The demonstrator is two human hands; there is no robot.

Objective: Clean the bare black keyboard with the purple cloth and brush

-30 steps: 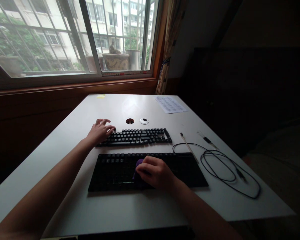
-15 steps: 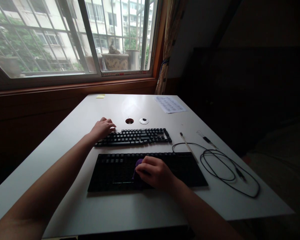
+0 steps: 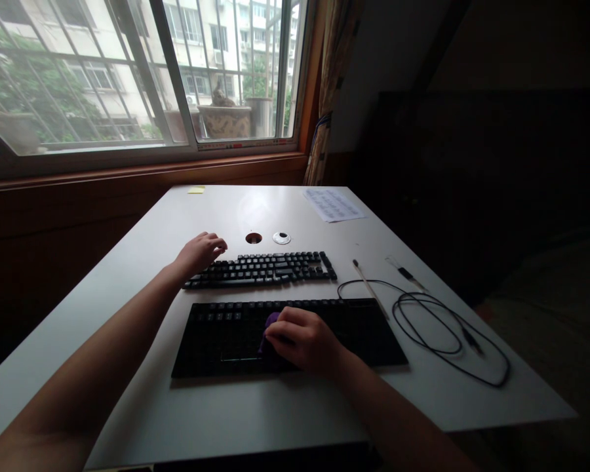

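Observation:
The black keyboard base (image 3: 206, 351) lies across the near part of the white desk, with a few keycaps (image 3: 226, 316) on its upper left rows. My right hand (image 3: 302, 337) is closed on a purple cloth (image 3: 270, 321), which rests on the middle of the base. Behind the base, loose black keycaps (image 3: 275, 267) are laid out in keyboard order. Over the left end of these keycaps is my left hand (image 3: 202, 252), its fingers curled together in a pinch. Anything between those fingertips is too small to make out.
A black cable (image 3: 423, 337) loops on the right of the desk. Near it lie a cotton-tipped stick (image 3: 368, 285) and a small wire tool (image 3: 403, 272). Farther back are a cable hole (image 3: 254, 238), its round cover (image 3: 282, 238), printed paper (image 3: 333, 204) and yellow notes (image 3: 196, 189).
My left hand has risen slightly off the left keycaps, its fingers now drawn closer together. My right hand stays on the base with the purple cloth.

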